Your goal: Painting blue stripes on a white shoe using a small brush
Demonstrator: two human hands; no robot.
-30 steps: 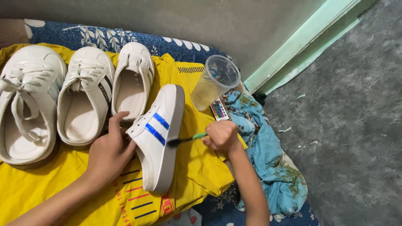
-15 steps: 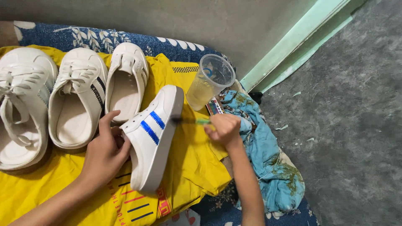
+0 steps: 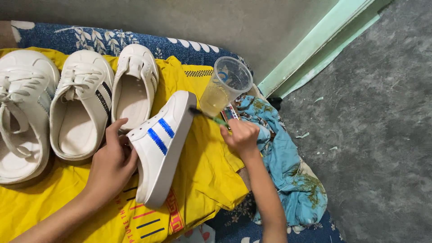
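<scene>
The left hand (image 3: 110,164) holds the shoe (image 3: 162,146) tipped on its side on the yellow cloth (image 3: 207,180), fingers wrapped round its edge. The right hand (image 3: 243,135) pinches a small brush (image 3: 208,117), and its dark tip touches the toe end. This looks like the painting step. The next stroke needs a steady hand and a still shoe. The shoe is white with two blue stripes. A cup (image 3: 225,85) stands just beside it.

Four white shoes (image 3: 135,85) (one striped blue), one cup (image 3: 223,87).
</scene>
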